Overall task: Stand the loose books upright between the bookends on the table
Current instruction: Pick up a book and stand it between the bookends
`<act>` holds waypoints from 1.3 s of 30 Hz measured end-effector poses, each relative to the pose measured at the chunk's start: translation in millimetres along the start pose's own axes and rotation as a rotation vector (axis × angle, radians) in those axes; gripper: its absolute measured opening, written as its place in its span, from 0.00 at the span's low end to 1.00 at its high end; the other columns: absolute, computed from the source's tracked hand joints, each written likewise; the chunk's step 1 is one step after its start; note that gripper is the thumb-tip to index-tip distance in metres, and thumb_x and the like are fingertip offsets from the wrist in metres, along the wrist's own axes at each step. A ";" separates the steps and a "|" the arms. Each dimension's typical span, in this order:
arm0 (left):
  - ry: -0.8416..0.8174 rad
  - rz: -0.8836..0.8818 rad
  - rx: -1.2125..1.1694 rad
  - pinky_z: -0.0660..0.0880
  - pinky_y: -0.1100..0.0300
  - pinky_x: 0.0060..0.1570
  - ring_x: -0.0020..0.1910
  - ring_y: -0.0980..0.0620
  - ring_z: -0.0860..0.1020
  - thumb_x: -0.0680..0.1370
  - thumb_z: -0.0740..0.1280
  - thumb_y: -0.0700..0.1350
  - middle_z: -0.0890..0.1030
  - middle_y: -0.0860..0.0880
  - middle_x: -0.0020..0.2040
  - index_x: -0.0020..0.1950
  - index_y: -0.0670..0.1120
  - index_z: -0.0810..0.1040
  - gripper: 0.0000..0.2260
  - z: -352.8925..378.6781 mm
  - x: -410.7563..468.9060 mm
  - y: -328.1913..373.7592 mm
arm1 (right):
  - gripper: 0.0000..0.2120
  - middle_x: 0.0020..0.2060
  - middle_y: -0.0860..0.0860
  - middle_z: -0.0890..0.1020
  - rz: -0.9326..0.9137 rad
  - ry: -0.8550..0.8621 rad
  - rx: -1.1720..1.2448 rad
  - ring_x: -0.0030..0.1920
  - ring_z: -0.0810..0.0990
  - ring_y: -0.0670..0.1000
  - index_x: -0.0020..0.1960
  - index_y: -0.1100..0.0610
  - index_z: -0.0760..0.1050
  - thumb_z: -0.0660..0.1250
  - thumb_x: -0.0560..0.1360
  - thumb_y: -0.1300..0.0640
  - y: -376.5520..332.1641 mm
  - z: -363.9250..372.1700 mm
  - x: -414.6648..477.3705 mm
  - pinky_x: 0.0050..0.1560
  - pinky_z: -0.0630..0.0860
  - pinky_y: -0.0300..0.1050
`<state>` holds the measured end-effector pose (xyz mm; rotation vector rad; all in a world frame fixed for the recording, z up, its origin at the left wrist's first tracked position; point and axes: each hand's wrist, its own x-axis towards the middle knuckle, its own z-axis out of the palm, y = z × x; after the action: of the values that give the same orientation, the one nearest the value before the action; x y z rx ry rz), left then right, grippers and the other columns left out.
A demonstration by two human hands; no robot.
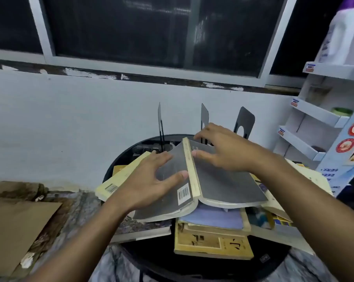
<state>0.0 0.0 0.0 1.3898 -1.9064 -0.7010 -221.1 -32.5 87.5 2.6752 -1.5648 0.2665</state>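
A grey-covered book point(222, 180) lies splayed open, spine up, on a heap of loose books on the round black table point(192, 267). My left hand point(149, 178) grips its left cover, thumb near the cream spine. My right hand point(222, 151) holds the right cover, thumb on the cover and fingers over the far edge. Three black metal bookends stand at the back of the table: a left one point(159, 123), a middle one point(204, 117) partly behind my right hand, and a right one point(244, 123). No book stands between them.
Beneath the grey book lie a cream book with a barcode point(119, 180), a yellow book point(212, 247), a lavender book point(212, 218) and several others. A white display shelf point(314, 119) stands at the right. Cardboard point(15, 224) lies on the floor at the left.
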 end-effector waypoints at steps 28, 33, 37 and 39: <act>-0.118 0.018 -0.071 0.66 0.50 0.74 0.75 0.60 0.64 0.65 0.61 0.81 0.66 0.62 0.77 0.78 0.58 0.62 0.47 22.6 8.0 3.1 | 0.17 0.30 0.58 0.74 0.271 0.048 0.073 0.32 0.74 0.58 0.34 0.64 0.71 0.73 0.69 0.53 -34.7 7.3 62.1 0.29 0.70 0.48; -0.047 0.089 -0.066 0.59 0.53 0.78 0.78 0.62 0.57 0.65 0.67 0.77 0.55 0.62 0.81 0.82 0.58 0.52 0.52 4.8 7.1 24.7 | 0.16 0.37 0.59 0.83 0.228 0.307 0.128 0.43 0.81 0.56 0.48 0.64 0.81 0.72 0.69 0.51 -36.9 -20.9 46.4 0.39 0.80 0.52; -0.004 0.186 -0.054 0.57 0.59 0.76 0.79 0.63 0.53 0.67 0.72 0.70 0.51 0.63 0.82 0.82 0.59 0.47 0.52 -2.8 8.4 40.8 | 0.12 0.31 0.49 0.81 0.181 0.483 0.187 0.38 0.79 0.47 0.47 0.58 0.79 0.72 0.69 0.51 -38.6 -40.6 31.4 0.37 0.78 0.45; 0.024 0.220 -0.044 0.56 0.58 0.77 0.79 0.64 0.51 0.67 0.74 0.69 0.48 0.63 0.82 0.82 0.60 0.44 0.54 -3.4 10.9 47.0 | 0.13 0.31 0.47 0.81 0.137 0.559 0.202 0.36 0.79 0.44 0.51 0.55 0.78 0.72 0.70 0.51 -39.0 -47.5 23.3 0.40 0.78 0.44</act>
<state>-27.7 3.0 39.5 1.1350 -1.9750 -0.6119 -182.3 -28.0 140.4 2.3106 -1.5880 1.1165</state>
